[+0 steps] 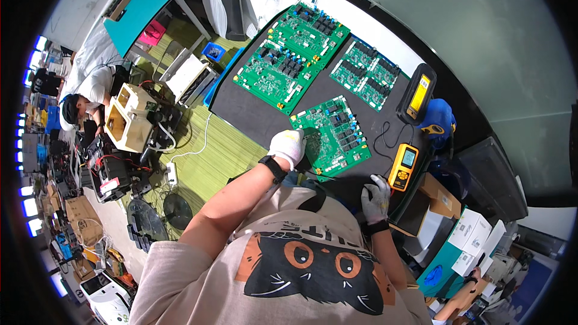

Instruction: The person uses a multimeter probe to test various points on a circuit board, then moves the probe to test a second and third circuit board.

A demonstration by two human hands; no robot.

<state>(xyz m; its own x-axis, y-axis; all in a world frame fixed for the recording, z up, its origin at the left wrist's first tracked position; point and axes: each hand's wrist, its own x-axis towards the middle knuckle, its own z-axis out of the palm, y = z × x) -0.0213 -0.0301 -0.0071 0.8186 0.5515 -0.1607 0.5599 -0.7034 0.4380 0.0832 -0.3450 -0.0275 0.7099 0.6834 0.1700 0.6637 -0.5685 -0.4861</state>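
Note:
A green circuit board with rows of black relays lies in front of me on the dark mat. My left hand, in a white glove, is closed at the board's left edge, its fingertips partly hidden. My gloved right hand rests near the table's front edge with fingers apart, holding nothing. Just beyond that hand is a yellow handheld meter with a small screen and a dark cable.
Larger green boards lie at the far left of the dark mat. A panel of smaller boards is farther back. Right of it are a black-and-yellow device and a blue tape roll. Cardboard boxes stand at right.

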